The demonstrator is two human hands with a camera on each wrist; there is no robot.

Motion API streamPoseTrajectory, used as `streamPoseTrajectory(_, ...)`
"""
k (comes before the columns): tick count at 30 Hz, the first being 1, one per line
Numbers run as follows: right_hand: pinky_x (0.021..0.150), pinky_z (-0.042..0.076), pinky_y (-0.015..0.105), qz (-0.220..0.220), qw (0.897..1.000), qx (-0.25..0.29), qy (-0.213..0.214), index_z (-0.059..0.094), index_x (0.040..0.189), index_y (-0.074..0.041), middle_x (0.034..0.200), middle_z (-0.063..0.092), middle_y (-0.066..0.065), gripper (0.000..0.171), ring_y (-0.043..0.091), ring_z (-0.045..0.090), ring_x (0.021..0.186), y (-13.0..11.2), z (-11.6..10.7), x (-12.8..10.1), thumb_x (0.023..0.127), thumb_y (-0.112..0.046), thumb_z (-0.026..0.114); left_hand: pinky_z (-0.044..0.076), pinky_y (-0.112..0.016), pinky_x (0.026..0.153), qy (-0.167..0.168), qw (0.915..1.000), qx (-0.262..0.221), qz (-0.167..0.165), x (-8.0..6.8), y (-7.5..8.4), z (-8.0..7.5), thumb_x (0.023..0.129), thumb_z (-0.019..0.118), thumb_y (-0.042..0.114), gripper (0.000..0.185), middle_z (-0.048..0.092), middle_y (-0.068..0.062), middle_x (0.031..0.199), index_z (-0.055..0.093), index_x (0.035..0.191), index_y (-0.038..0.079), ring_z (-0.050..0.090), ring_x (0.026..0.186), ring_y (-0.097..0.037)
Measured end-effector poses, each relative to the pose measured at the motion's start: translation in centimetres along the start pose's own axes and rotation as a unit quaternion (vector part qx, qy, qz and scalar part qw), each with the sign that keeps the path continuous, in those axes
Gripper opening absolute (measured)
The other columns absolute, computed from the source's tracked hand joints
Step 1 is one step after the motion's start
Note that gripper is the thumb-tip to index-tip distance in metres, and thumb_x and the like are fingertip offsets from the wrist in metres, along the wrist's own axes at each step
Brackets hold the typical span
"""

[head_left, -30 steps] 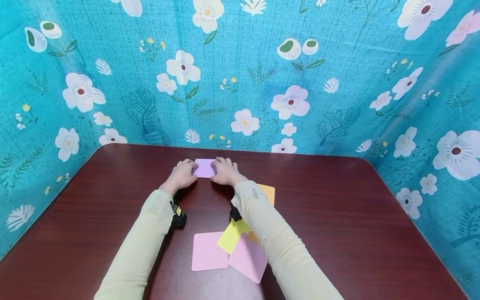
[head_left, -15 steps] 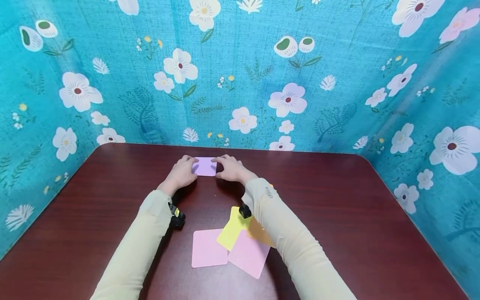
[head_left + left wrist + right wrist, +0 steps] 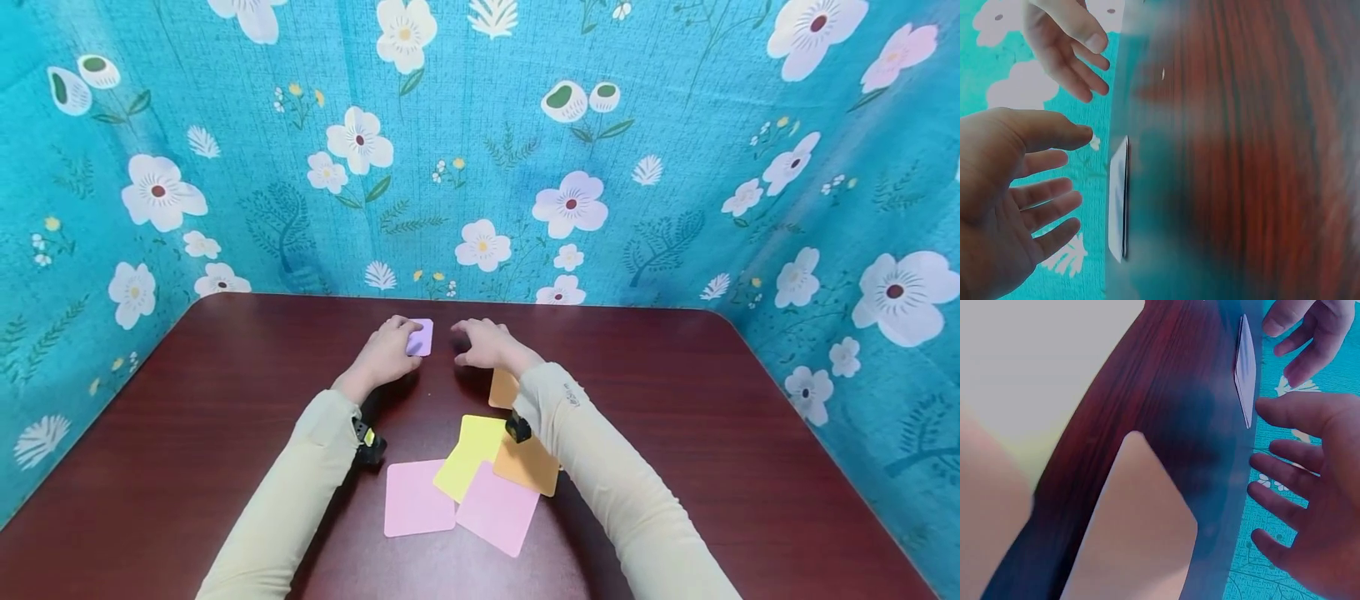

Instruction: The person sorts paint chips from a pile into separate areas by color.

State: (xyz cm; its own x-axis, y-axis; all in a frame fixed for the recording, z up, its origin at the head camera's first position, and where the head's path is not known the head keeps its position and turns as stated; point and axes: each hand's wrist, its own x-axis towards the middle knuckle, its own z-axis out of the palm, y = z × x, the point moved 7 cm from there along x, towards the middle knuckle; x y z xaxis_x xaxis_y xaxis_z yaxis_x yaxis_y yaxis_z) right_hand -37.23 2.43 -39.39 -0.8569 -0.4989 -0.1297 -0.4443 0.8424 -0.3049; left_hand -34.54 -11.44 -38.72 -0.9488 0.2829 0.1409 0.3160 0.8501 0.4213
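Observation:
A purple card (image 3: pixel 423 337) lies flat near the far edge of the table. From the side, in the left wrist view, this purple card (image 3: pixel 1117 206) shows as a thin stack with more than one layer. My left hand (image 3: pixel 387 352) is spread over its left part and hides that part in the head view; the left wrist view has those fingers loosely extended above the stack, gripping nothing. To the right, with a gap from the card, my right hand (image 3: pixel 489 344) hovers with relaxed, separated fingers and nothing in them.
Nearer on the dark wooden table (image 3: pixel 675 417) lie a pink card (image 3: pixel 420 498), a second pink card (image 3: pixel 498 510), a yellow card (image 3: pixel 471 454) and an orange card (image 3: pixel 527 465), partly overlapping. Another orange card (image 3: pixel 502 389) is below my right hand. A floral curtain (image 3: pixel 300 208) hangs behind.
Both hands were at the purple card's two ends. The right hand has let go and moved right; the left has shifted right over the card. The orange cards show more now.

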Motion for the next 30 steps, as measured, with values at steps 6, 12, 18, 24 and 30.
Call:
streamPoseTrajectory(6, 0.099, 0.029, 0.050, 0.007, 0.999, -0.043, 0.010, 0.048, 0.130, -0.013, 0.133, 0.049, 0.007, 0.055, 0.028, 0.041, 0.121, 1.0, -0.3, -1.3, 0.081, -0.031, 0.065, 0.036, -0.045, 0.098, 0.001, 0.9994, 0.021, 0.027, 0.0, 1.6, 0.7, 0.077, 0.066, 0.017, 0.051, 0.049, -0.017, 0.124, 0.052, 0.124, 0.001, 0.047, 0.116, -0.031)
streamPoseTrajectory(12, 0.100, 0.028, 0.049, 0.018, 0.999, -0.047, 0.018, 0.049, 0.130, -0.011, 0.132, 0.049, 0.008, 0.058, 0.029, 0.042, 0.121, 2.1, -0.4, -2.7, 0.080, -0.034, 0.066, 0.036, -0.046, 0.096, -0.009, 0.9988, 0.026, 0.041, -0.3, 3.3, 1.4, 0.076, 0.068, 0.021, 0.055, 0.049, -0.016, 0.124, 0.052, 0.124, 0.002, 0.046, 0.116, -0.030)
streamPoseTrajectory(18, 0.098, 0.029, 0.050, 0.015, 0.999, -0.043, 0.024, 0.050, 0.128, -0.011, 0.128, 0.053, 0.008, 0.058, 0.029, 0.043, 0.117, 2.8, -0.4, -4.0, 0.079, -0.035, 0.065, 0.036, -0.045, 0.097, -0.037, 0.9972, 0.022, 0.062, -0.6, 5.1, 2.5, 0.076, 0.069, 0.023, 0.058, 0.050, -0.016, 0.121, 0.050, 0.126, 0.000, 0.048, 0.111, -0.030)
streamPoseTrajectory(24, 0.097, 0.030, 0.052, 0.010, 0.998, -0.063, 0.025, 0.050, 0.128, -0.010, 0.130, 0.050, 0.010, 0.062, 0.030, 0.043, 0.119, 3.5, -0.5, -5.3, 0.076, -0.040, 0.067, 0.035, -0.043, 0.098, -0.058, 0.9950, 0.015, 0.079, -0.6, 6.4, 3.5, 0.076, 0.069, 0.027, 0.061, 0.050, -0.014, 0.122, 0.049, 0.127, 0.000, 0.047, 0.112, -0.029)
streamPoseTrajectory(30, 0.095, 0.032, 0.053, 0.008, 0.998, -0.061, 0.017, 0.049, 0.129, -0.010, 0.128, 0.048, 0.010, 0.072, 0.030, 0.043, 0.117, 4.3, -0.4, -6.8, 0.071, -0.045, 0.070, 0.036, -0.043, 0.098, -0.093, 0.9924, 0.010, 0.080, -0.4, 7.4, 4.4, 0.075, 0.071, 0.033, 0.068, 0.049, -0.011, 0.126, 0.047, 0.131, 0.005, 0.045, 0.115, -0.027)
